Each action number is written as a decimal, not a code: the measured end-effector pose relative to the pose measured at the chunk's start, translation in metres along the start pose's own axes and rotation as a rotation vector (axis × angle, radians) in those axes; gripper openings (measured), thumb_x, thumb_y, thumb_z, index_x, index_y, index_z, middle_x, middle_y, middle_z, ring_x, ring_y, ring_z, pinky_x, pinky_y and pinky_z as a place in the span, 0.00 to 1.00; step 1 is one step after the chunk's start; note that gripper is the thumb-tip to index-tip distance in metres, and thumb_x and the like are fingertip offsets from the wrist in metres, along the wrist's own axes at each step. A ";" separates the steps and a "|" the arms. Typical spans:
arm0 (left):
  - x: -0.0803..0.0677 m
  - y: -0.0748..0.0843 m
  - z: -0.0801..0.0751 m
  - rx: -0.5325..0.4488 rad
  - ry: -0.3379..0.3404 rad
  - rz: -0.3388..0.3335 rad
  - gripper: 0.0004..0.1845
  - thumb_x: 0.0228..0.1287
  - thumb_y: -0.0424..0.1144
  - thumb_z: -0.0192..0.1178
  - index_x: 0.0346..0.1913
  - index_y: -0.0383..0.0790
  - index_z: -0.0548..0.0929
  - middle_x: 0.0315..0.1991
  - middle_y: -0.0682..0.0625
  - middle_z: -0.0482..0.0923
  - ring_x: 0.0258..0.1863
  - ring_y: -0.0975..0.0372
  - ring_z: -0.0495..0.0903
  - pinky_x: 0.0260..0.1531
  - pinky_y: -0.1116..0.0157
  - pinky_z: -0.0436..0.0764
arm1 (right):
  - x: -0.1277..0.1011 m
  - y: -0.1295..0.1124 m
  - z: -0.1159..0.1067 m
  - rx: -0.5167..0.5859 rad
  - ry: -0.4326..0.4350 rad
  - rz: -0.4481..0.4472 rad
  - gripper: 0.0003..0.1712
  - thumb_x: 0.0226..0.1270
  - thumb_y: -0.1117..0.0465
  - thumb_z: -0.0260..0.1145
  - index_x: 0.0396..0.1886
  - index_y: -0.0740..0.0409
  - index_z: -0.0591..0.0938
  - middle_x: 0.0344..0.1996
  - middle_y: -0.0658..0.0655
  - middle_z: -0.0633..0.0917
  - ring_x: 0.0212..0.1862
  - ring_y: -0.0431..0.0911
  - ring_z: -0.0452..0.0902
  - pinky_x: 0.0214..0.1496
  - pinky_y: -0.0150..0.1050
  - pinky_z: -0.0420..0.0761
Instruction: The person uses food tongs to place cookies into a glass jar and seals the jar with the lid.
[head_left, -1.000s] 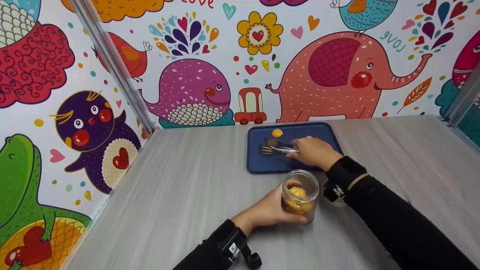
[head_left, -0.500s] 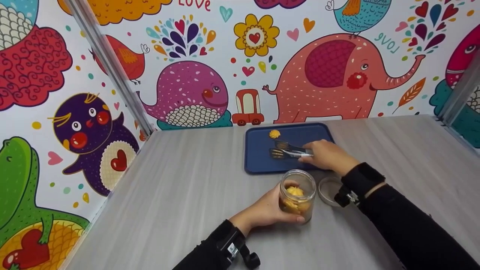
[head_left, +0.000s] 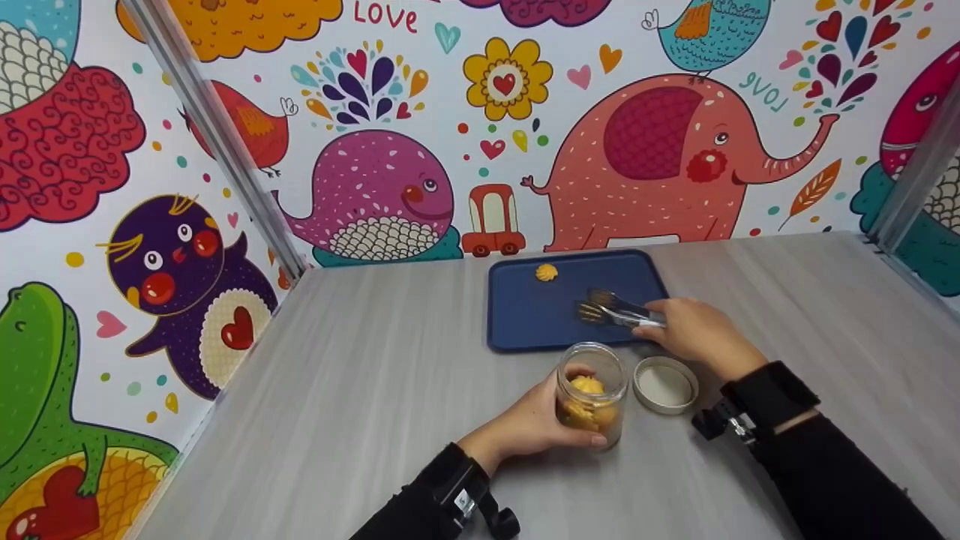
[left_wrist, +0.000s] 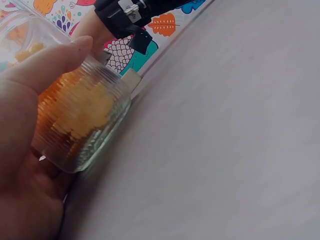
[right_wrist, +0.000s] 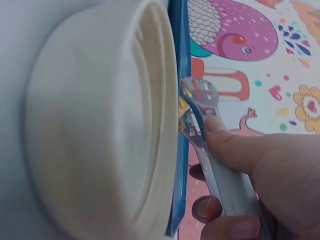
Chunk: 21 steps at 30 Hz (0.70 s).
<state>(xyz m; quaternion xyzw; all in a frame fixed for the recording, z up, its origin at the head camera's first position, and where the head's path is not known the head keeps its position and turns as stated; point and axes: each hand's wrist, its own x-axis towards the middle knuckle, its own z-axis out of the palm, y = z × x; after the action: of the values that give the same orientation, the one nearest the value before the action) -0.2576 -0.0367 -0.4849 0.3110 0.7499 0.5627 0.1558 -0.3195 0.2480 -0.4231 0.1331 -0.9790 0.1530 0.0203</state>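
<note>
Down near the person, the left hand [head_left: 536,420] wraps its fingers round a glass jar [head_left: 591,394]. The jar stands straight up on the grey table [head_left: 360,390] with its open mouth on top. Yellow cookies sit inside it. In the left wrist view the jar looks blurry and its top is cut off at the edge.

Just to the right of the jar lies a round white lid [head_left: 665,385], flat on the table. In the right wrist view the lid is so close that it fills half the picture and hides most of the tray.

A bit farther, the right hand [head_left: 694,330] pinches a pair of metal tongs [head_left: 615,310] between thumb and fingers. The tongs lie long and low over the blue tray [head_left: 525,322], and their tips point left and away. The tips stand a little apart. I cannot tell if they hold anything.

Farthest off, one small yellow cookie [head_left: 546,272] rests near the back of the tray, well apart from the tongs.
</note>
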 end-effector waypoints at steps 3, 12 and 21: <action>0.000 -0.001 0.000 0.000 -0.001 -0.005 0.44 0.55 0.37 0.83 0.73 0.46 0.70 0.61 0.61 0.80 0.65 0.69 0.76 0.73 0.66 0.65 | -0.002 0.009 -0.001 -0.009 0.037 0.032 0.35 0.75 0.46 0.71 0.64 0.72 0.81 0.55 0.76 0.85 0.55 0.71 0.82 0.56 0.67 0.80; 0.001 0.000 0.001 -0.014 -0.009 -0.004 0.45 0.53 0.37 0.84 0.73 0.49 0.70 0.61 0.62 0.80 0.65 0.69 0.76 0.74 0.65 0.64 | -0.010 0.031 -0.021 0.051 0.047 0.097 0.37 0.75 0.45 0.70 0.67 0.73 0.79 0.48 0.73 0.85 0.42 0.61 0.78 0.44 0.59 0.79; 0.000 0.000 0.001 -0.028 0.003 0.019 0.45 0.52 0.35 0.84 0.71 0.45 0.70 0.59 0.61 0.80 0.63 0.68 0.77 0.73 0.65 0.65 | -0.019 0.035 -0.044 0.134 0.032 0.084 0.37 0.76 0.45 0.70 0.68 0.73 0.78 0.44 0.69 0.85 0.41 0.59 0.78 0.40 0.50 0.77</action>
<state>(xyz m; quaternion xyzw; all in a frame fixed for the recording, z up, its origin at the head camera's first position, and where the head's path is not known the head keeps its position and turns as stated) -0.2572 -0.0360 -0.4848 0.3153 0.7392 0.5750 0.1535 -0.3106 0.2984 -0.3928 0.0904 -0.9709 0.2210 0.0204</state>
